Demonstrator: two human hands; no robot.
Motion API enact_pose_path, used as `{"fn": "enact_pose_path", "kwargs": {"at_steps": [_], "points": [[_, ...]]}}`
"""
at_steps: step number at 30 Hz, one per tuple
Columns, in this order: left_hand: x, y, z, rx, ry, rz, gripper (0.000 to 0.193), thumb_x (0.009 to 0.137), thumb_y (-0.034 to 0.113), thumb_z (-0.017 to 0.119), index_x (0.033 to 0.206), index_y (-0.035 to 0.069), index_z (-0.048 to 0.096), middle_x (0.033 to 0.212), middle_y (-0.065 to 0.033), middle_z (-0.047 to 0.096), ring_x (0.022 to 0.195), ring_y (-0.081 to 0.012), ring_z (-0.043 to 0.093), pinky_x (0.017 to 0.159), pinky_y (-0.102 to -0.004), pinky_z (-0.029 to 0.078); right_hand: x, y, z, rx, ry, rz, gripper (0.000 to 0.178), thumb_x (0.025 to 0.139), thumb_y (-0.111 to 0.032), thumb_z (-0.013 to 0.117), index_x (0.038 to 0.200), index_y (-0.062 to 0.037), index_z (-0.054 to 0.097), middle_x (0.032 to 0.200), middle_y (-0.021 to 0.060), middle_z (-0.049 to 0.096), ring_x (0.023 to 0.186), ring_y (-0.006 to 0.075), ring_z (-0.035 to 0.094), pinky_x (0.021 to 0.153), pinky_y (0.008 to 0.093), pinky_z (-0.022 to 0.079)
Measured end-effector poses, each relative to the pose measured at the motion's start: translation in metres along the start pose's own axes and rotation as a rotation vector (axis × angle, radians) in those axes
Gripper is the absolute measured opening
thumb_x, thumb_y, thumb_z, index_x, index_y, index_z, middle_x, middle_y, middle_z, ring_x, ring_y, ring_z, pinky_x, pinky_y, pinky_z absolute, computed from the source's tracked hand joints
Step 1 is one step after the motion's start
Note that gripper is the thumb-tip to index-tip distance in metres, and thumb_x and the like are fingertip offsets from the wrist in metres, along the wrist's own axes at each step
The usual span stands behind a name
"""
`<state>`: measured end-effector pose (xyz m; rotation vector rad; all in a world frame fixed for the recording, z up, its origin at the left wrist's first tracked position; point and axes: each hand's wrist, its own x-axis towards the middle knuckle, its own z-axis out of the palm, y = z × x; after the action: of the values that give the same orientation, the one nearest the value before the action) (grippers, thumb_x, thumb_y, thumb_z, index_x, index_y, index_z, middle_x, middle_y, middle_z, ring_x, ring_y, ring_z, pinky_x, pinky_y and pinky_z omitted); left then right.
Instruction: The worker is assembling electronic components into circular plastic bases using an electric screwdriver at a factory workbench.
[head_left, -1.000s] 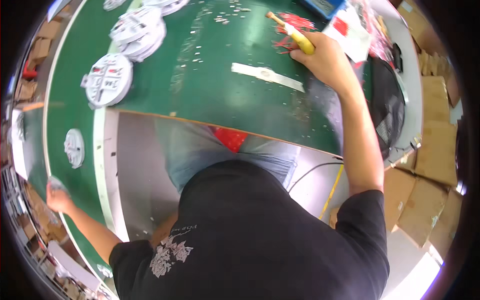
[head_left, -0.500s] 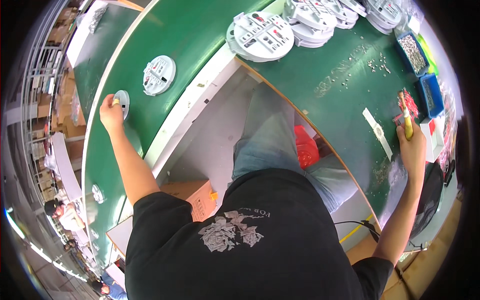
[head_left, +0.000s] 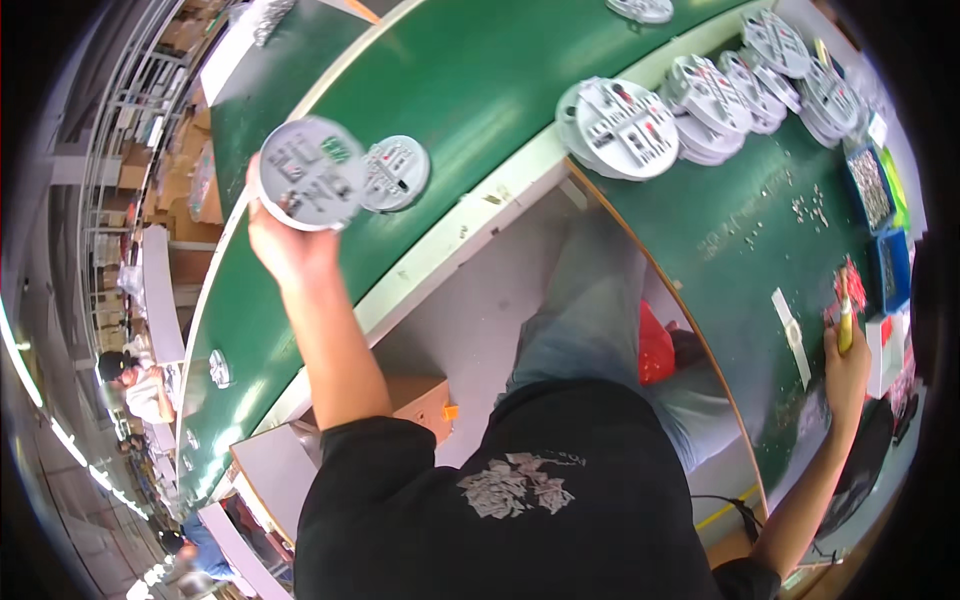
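Note:
My left hand (head_left: 290,245) is closed on the rim of a round grey-white plastic housing (head_left: 318,185), held up above the green conveyor belt with its slotted face showing. Just beyond it, a similar round housing (head_left: 397,173) lies on the belt, partly overlapped in view. At the far right, my right hand (head_left: 845,375) is wrapped around a tool with a yellow handle (head_left: 847,330). The tool's end points into a small pile of red parts (head_left: 850,278) on the green table; its tip is too small to make out.
Stacked round housings (head_left: 620,130) line the table's far edge. Blue bins (head_left: 869,188), one full of small metal parts, and a white box (head_left: 884,360) stand at right. A white strip (head_left: 791,335) lies on the table. Other people (head_left: 145,385) sit farther left.
My left hand has lifted a round housing off the belt and turned it up. My right hand still holds the yellow-handled tool by the red parts. The whole view has shifted.

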<state>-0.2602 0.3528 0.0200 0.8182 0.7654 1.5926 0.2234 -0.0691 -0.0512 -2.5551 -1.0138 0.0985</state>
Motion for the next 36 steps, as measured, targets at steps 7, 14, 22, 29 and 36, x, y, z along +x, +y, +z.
{"fn": "enact_pose_path", "kwargs": {"at_steps": [7,14,22,29,36], "points": [[-0.059,-0.001,0.061,-0.281,-0.384,-0.219,0.040,0.095,0.010,0.040,0.131,0.003,0.057,0.126,-0.0174,0.063,0.108,-0.0328,0.065,0.093,-0.0481,0.055,0.005,-0.012,-0.010,0.002,-0.164,0.241,0.027,0.096,-0.017,0.060,0.113,0.0050,0.061,0.085,0.0195,0.063,0.079,0.0271,0.060,0.076,0.0396,0.047],[-0.067,-0.001,0.065,-0.228,-0.589,-0.077,0.043,0.084,-0.006,0.041,0.123,-0.001,0.059,0.122,-0.0176,0.063,0.102,-0.0252,0.066,0.086,-0.0384,0.057,-0.001,-0.011,-0.005,0.007,-0.104,0.115,0.031,0.097,-0.015,0.059,0.122,0.0044,0.059,0.089,0.0204,0.064,0.083,0.0272,0.061,0.079,0.0385,0.048],[-0.079,-0.018,0.084,-0.015,-0.657,0.256,0.051,0.076,-0.014,0.033,0.117,-0.004,0.061,0.115,-0.0136,0.063,0.091,-0.0186,0.064,0.081,-0.0285,0.054,-0.023,-0.037,-0.017,0.039,0.055,0.013,0.013,0.098,-0.009,0.056,0.104,0.0029,0.058,0.078,0.0151,0.054,0.073,0.0214,0.050,0.072,0.0354,0.046],[-0.139,-0.071,0.130,-0.285,-0.789,-0.179,0.052,0.079,-0.015,0.029,0.121,-0.004,0.057,0.112,-0.0158,0.062,0.090,-0.0219,0.067,0.082,-0.0397,0.060,-0.043,-0.219,-0.046,0.108,-0.071,-0.384,0.028,0.079,0.004,0.063,0.106,-0.0034,0.065,0.089,0.0165,0.063,0.078,0.0350,0.064,0.069,0.0380,0.050],[-0.172,-0.085,0.157,-0.449,-0.940,-0.365,0.051,0.082,-0.015,0.028,0.126,-0.003,0.052,0.108,-0.0188,0.062,0.085,-0.0257,0.069,0.078,-0.0615,0.061,-0.047,-0.225,-0.049,0.099,-0.084,-0.312,0.030,0.073,0.006,0.065,0.099,-0.0072,0.065,0.087,0.0119,0.062,0.072,0.0359,0.062,0.061,0.0428,0.048]]}}
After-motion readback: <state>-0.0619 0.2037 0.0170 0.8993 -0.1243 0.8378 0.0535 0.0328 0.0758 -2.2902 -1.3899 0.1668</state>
